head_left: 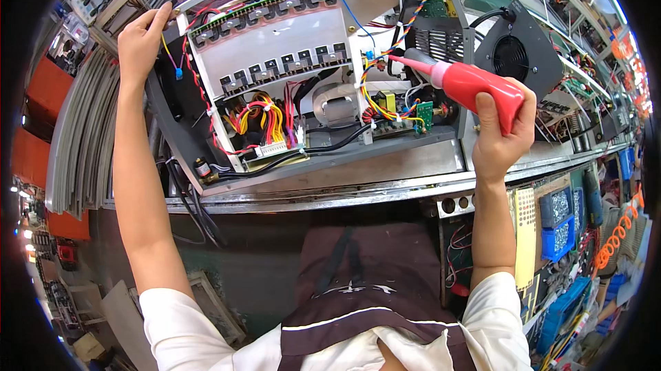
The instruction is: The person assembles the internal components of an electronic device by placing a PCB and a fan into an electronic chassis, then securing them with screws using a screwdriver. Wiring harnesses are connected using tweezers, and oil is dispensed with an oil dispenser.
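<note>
Shirt, red btl in R grip

My left forearm extended far forward, left hand angled inward, one digit stretched out, right forearm extended less far, right hand curled in a grip, thumb pointing forward.

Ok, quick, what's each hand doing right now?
Left hand: at upper-left corner of the open electronics unit; grip can't be told.
Right hand: closed around a red squeeze bottle.
</note>
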Tool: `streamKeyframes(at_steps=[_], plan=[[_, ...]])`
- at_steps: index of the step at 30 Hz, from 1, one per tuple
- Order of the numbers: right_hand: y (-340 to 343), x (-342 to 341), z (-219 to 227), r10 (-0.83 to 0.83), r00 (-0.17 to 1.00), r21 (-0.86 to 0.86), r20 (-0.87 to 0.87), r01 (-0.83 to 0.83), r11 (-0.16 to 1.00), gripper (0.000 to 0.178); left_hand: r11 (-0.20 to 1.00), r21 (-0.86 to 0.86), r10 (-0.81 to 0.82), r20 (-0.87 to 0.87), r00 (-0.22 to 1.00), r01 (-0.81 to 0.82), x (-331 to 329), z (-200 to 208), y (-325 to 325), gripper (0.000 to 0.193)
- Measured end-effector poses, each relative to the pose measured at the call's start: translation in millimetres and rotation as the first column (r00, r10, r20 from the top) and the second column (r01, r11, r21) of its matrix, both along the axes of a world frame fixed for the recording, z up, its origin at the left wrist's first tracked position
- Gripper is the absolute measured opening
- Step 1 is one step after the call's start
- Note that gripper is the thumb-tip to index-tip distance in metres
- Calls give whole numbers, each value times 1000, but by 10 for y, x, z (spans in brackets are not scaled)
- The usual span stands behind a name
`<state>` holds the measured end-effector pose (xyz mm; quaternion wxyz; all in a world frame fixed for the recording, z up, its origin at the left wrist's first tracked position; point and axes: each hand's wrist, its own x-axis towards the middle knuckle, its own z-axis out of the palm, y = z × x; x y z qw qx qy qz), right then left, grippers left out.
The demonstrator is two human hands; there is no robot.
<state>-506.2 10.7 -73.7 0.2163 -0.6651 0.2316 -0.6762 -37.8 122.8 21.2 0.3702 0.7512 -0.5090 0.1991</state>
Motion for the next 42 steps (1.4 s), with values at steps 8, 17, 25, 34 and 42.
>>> streamKeyframes(at_steps=[8,17,25,34,42], plan=[[-100,197,20,17,995,-82,-100,-26,996,40,999,-12,-33,51,998,34,-48,24,-4,37],[33,171,88,-24,974,-150,-226,-11,989,39,1000,9,-7,69,998,6,43,3,21,39],[0,153,18,-54,978,-153,-201,24,988,39,999,-5,-36,83,996,36,62,-44,-28,41],[-47,-286,50,111,961,161,254,-155,975,18,991,-89,-86,116,990,96,-350,75,37,33],[470,-331,11,-42,828,-328,-559,-175,928,51,985,-78,-149,66,987,154,-245,-25,26,33]])
